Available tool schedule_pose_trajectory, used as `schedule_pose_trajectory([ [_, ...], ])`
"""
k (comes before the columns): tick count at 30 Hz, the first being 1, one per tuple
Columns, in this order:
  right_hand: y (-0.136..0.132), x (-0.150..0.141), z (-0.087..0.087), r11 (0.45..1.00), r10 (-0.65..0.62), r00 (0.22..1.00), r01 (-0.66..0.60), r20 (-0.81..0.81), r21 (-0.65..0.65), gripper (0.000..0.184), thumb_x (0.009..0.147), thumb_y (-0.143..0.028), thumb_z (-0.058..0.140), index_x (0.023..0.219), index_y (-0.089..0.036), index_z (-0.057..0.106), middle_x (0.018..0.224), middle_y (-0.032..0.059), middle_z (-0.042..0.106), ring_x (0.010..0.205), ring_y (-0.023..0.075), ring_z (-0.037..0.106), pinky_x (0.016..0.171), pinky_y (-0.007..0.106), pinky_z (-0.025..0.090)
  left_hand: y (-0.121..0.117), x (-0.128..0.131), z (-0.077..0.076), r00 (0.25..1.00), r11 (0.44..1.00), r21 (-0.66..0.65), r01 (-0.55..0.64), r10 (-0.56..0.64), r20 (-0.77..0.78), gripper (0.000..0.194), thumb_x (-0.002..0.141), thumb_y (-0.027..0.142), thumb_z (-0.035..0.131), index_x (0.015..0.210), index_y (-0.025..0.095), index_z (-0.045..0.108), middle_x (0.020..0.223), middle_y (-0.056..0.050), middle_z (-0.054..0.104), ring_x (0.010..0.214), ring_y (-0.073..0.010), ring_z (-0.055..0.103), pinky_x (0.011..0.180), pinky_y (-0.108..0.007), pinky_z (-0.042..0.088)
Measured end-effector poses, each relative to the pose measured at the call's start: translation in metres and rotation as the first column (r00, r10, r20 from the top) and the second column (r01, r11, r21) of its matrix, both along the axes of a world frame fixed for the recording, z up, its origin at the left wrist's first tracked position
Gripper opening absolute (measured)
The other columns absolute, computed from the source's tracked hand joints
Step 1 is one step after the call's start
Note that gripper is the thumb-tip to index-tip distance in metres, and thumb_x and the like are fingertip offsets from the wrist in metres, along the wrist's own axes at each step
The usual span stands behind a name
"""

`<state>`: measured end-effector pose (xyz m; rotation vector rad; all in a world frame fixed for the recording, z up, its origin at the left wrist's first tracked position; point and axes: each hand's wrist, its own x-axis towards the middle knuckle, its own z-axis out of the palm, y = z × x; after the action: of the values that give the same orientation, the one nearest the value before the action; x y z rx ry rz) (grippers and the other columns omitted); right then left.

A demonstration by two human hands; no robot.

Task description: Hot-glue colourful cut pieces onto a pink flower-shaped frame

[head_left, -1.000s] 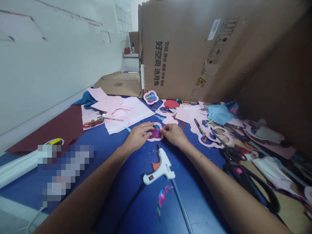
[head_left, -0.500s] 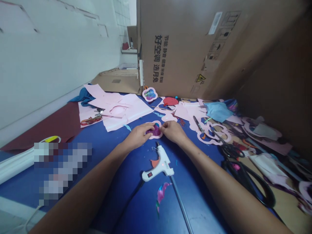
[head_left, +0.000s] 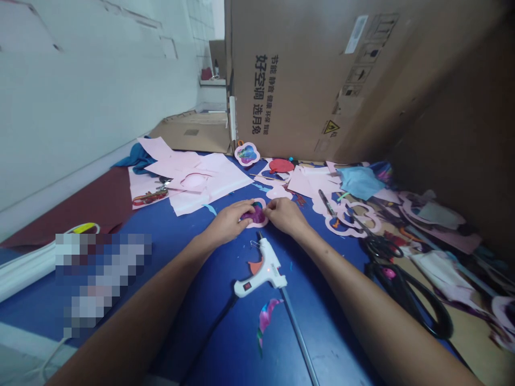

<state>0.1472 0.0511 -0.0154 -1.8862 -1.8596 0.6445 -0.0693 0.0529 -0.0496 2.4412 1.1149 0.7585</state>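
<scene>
A small flower-shaped pink paper frame with shiny purple-blue film lies on the blue table between my hands. My left hand grips its left side, fingertips bent over the film. At the right edge, my right hand is closed in a pinch on the rim. My fingers cover parts of both sides. Just below it a white hot glue gun rests on its wire stand, nozzle toward the piece, a long glue stick out of its back. A curled strip of shiny film lies nearer me.
Pink paper sheets lie at the back left, and a finished-looking flower piece leans by the cardboard box. On the right are black-handled scissors, a pen and cut scraps. A white lamp-like tube lies left.
Both hands stay on the flower piece in nearly the same pose. The view has shifted very slightly; nothing else has visibly moved.
</scene>
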Motion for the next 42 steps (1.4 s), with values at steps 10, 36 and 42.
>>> schedule_pose_trajectory([
  [10,0.000,0.007,0.000,0.998,0.040,0.999,-0.039,-0.024,0.041,0.014,0.094,-0.021,0.073,0.084,-0.021,0.083,0.086,0.0075,0.083,0.082,0.0217,0.075,0.070,0.028,0.045,0.002,0.000,0.001,0.999,0.999,-0.029,0.033,-0.034,-0.023,0.031,0.098,0.013,0.059,0.124,0.024,0.073,0.153,-0.009,0.071,0.152,-0.0277,0.059,0.130,-0.051,0.045],
  [36,-0.027,0.039,-0.025,0.780,0.334,0.778,-0.546,0.533,0.307,0.050,0.109,-0.008,0.047,0.147,-0.025,0.076,0.137,0.0159,0.073,0.115,0.0277,0.071,0.101,0.039,0.056,0.002,0.002,-0.002,0.997,0.997,0.062,0.045,-0.040,-0.069,0.039,0.103,0.014,0.060,0.140,0.022,0.070,0.158,-0.011,0.067,0.156,-0.0296,0.055,0.132,-0.056,0.043],
  [42,-0.026,0.038,-0.024,0.789,0.345,0.785,-0.539,0.515,0.293,0.053,0.109,-0.008,0.045,0.146,-0.027,0.077,0.137,0.0151,0.074,0.116,0.0282,0.070,0.101,0.039,0.055,0.001,0.002,-0.001,0.997,0.997,0.053,0.052,-0.049,-0.063,0.044,0.103,0.018,0.061,0.147,0.026,0.068,0.162,-0.009,0.065,0.157,-0.0279,0.054,0.132,-0.056,0.042],
])
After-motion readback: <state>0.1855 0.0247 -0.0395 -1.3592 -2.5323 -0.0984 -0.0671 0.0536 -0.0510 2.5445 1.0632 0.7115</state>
